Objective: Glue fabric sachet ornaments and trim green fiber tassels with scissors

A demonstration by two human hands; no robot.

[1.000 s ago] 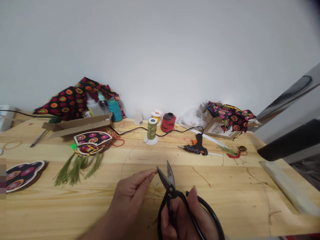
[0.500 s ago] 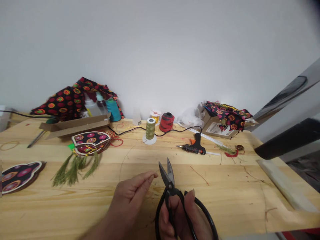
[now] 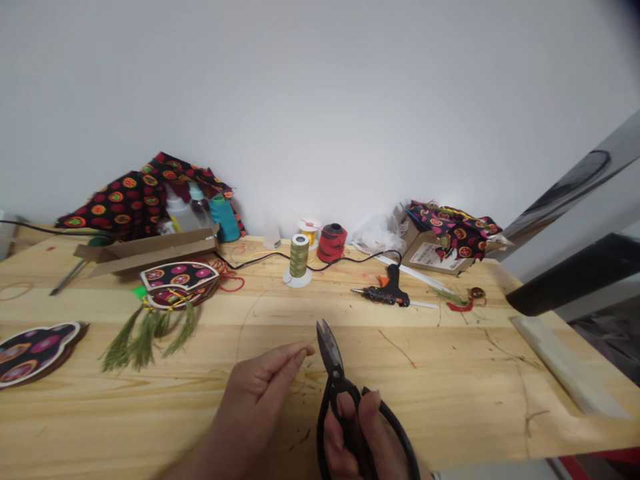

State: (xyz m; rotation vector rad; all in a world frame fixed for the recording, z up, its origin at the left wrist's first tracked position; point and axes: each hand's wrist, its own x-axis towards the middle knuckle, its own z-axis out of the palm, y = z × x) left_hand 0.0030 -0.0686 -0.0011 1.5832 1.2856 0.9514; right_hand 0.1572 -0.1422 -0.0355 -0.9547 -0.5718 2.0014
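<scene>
My right hand (image 3: 357,437) grips black scissors (image 3: 336,380) by their large loop handles; the blades point up and away and are nearly closed. My left hand (image 3: 263,383) sits just left of the blades with thumb and forefinger pinched together, apparently on a thin thread too fine to make out. A faint olive thread curves across the wooden table (image 3: 450,373) toward an olive-green thread spool (image 3: 299,259) on a white base.
A patterned fabric ornament with green tassels (image 3: 167,297) lies at left, another patterned piece (image 3: 35,347) at far left. A black glue gun (image 3: 387,293), red spool (image 3: 331,243), cardboard boxes (image 3: 145,250) with bottles and fabric line the back.
The scissor blades, open before, have closed together. Both hands have stayed almost in place, the right one a little lower in view.
</scene>
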